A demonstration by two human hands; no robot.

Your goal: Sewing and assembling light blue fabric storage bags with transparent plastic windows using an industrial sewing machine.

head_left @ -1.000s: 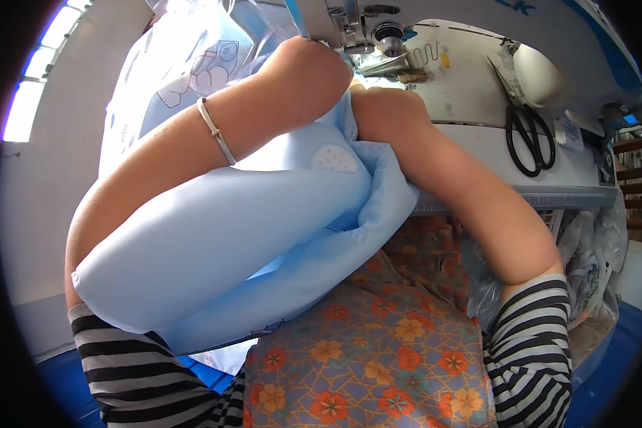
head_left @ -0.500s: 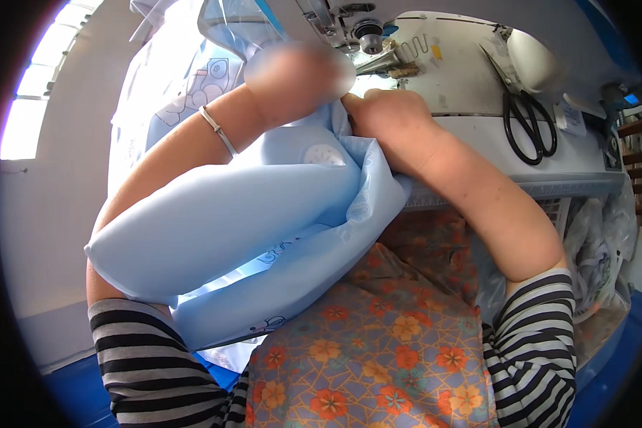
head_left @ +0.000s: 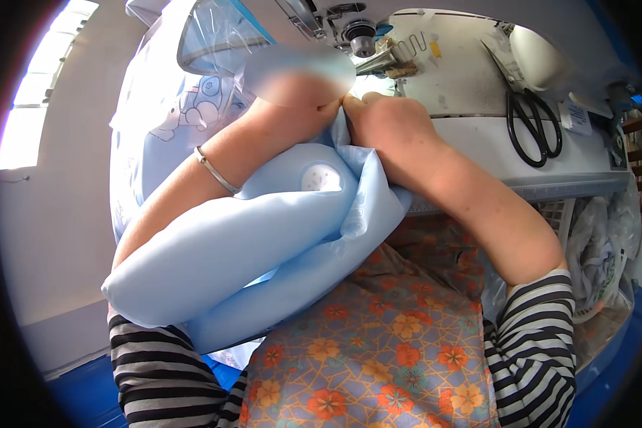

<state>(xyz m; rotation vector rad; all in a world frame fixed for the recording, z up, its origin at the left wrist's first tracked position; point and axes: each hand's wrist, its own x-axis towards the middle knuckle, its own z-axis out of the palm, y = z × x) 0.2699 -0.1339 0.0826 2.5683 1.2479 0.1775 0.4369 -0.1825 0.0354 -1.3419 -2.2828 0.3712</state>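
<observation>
Light blue fabric (head_left: 228,239), puffed into thick folds with a white round patch on it, spills from the sewing machine over my left forearm and toward my lap. My right hand (head_left: 392,125) is closed at the fabric's upper end, its fingertips pinching an edge close to my left hand. A blurred patch covers most of my left hand (head_left: 303,89), so its fingers are hidden; it rests by the same fabric, just left of the right hand. Above both hands hangs the head of the sewing machine (head_left: 362,39).
Black-handled scissors (head_left: 526,125) lie on the machine bed at the right, near a white rounded object (head_left: 535,57). Clear plastic with printed blue fabric (head_left: 207,107) spreads at the left. Plastic bags (head_left: 595,246) hang at the right below the table edge.
My left forearm has come nearer to me, and the blue folds have slid down and right with it. More clear plastic shows at the upper left. My right hand has barely moved.
</observation>
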